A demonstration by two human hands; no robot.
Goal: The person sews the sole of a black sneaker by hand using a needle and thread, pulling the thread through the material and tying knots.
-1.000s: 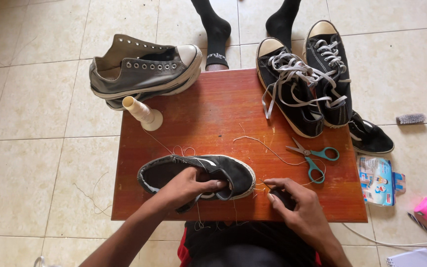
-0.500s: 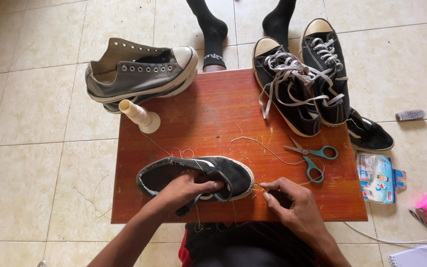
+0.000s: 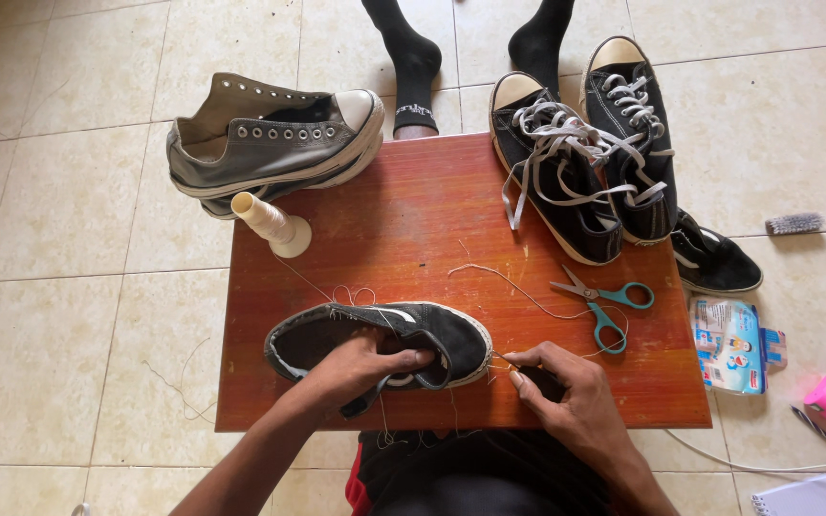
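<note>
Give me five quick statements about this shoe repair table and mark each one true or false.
1. The left hand presses down on the black shoe lying on the wooden table. True.
2. The scissors have red handles. False: the handles are teal.
3. The right hand pinches at the thread by the shoe's toe end. True.
4. The thread spool stands at the table's right edge. False: it lies tilted at the left rear corner, beside the grey high-top sneaker.
5. The pair of black sneakers at the right rear has no laces. False: both carry loose pale laces.
</note>
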